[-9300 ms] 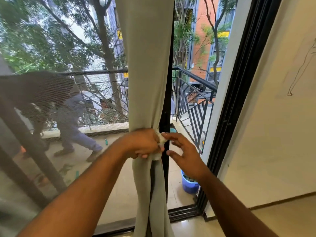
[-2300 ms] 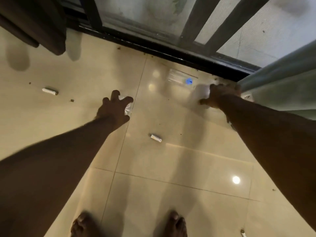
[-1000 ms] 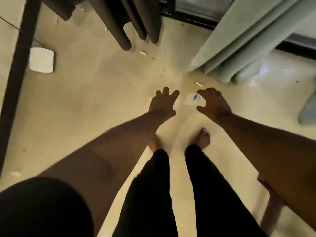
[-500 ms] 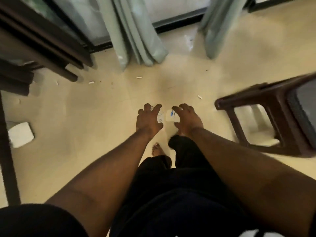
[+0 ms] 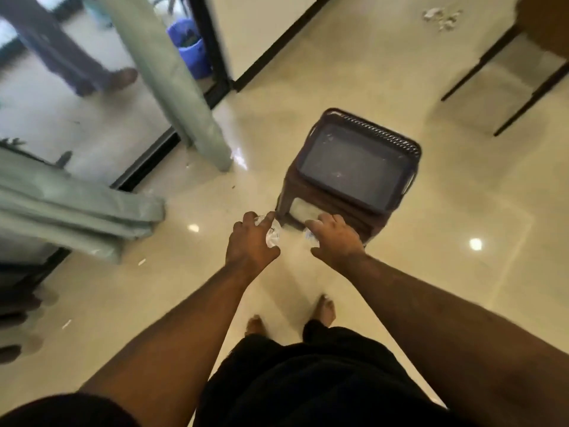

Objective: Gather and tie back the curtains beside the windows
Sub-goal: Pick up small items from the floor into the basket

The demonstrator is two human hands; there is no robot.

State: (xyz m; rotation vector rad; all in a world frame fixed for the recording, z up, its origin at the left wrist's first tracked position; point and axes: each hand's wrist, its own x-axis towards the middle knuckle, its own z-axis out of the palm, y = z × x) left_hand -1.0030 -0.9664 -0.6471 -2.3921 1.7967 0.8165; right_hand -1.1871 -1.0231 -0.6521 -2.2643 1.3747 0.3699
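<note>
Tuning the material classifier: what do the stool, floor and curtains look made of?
Stool: probably moulded plastic, dark brown, with a perforated rim and dull sheen.
Floor: likely polished ceramic or stone tile, cream, gloss shown by mirrored light spots.
Curtains: woven fabric, matte pale green, hanging in soft folds.

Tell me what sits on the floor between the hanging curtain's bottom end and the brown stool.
Head view: only bare, glossy floor separates the curtain from the brown stool; a bright glare patch lies beside the curtain's hem.
</note>
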